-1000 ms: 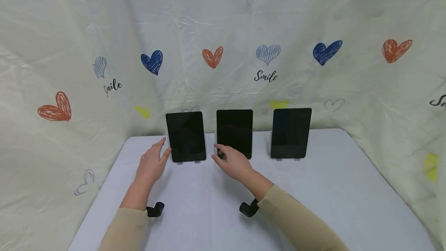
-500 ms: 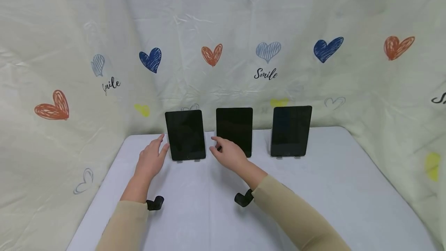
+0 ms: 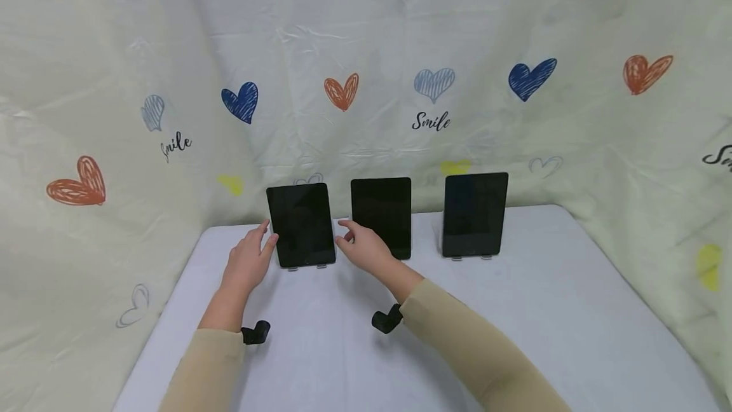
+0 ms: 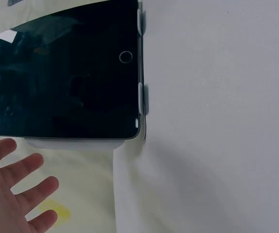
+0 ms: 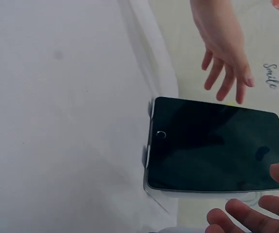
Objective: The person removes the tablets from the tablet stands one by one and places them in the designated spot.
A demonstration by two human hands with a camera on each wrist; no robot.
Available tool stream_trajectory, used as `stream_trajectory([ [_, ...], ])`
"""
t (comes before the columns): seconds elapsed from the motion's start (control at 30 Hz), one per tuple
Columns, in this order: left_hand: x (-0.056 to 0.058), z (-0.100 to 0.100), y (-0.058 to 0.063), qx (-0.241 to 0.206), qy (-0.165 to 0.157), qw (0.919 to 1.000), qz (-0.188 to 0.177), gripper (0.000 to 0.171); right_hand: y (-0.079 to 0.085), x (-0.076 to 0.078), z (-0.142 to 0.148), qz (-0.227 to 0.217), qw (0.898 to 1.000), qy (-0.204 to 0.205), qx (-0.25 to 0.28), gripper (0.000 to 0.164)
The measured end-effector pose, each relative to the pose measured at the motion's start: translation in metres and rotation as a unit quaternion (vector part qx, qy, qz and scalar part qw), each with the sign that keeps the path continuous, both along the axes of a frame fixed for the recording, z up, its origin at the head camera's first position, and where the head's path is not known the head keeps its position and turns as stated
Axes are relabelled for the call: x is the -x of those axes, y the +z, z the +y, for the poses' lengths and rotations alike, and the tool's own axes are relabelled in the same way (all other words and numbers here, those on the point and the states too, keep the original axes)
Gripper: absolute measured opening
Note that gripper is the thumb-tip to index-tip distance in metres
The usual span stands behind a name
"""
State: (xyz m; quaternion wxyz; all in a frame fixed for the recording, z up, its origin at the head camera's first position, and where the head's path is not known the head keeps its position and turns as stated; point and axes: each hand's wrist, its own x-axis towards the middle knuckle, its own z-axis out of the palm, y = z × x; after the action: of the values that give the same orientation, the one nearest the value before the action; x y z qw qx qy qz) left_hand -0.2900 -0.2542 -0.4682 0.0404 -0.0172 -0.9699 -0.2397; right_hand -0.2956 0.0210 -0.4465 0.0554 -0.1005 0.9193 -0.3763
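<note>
A black-screened tablet (image 3: 302,224) leans on a pale stand at the left of a row of tablets. My left hand (image 3: 247,260) is beside its left edge, fingers extended and spread apart. In the left wrist view, that hand's fingers (image 4: 24,167) lie just past the tablet's long edge. On the opposite side, my right hand (image 3: 366,250) is near the tablet's right edge, partly in front of the middle tablet (image 3: 382,208). The right wrist view has its fingers (image 5: 251,216) loosely bent around the tablet's side with a gap visible. Neither hand visibly grips anything.
A third tablet (image 3: 474,215) stands farther right on the white-covered table (image 3: 543,310). Small stand hooks (image 4: 143,99) support the left tablet's lower edge. A curtain (image 3: 366,30) printed with hearts hangs behind the table.
My right hand has moved left, from in front of the middle tablet toward the left tablet's right edge. My left hand stays beside the left edge. The view has shifted slightly.
</note>
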Motion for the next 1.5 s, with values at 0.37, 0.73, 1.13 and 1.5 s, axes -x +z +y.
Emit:
stream_trajectory([
  [0.37,0.011,0.002,0.004,-0.007,0.015,0.9998,-0.011,0.076,0.003,0.011,-0.013,-0.012,1.000,-0.005,0.020,0.052],
  [0.73,0.017,0.006,0.001,-0.021,0.022,0.9992,-0.027,0.083,-0.002,0.017,-0.028,-0.022,1.000,-0.007,0.018,0.063],
  [1.13,0.019,0.007,-0.002,-0.046,0.023,0.9981,-0.034,0.081,-0.011,0.021,-0.030,-0.011,1.000,-0.019,0.014,0.060],
  [1.5,0.018,0.005,-0.007,-0.048,0.030,0.9983,-0.012,0.089,-0.018,0.020,-0.029,0.014,1.000,-0.016,0.012,0.060],
])
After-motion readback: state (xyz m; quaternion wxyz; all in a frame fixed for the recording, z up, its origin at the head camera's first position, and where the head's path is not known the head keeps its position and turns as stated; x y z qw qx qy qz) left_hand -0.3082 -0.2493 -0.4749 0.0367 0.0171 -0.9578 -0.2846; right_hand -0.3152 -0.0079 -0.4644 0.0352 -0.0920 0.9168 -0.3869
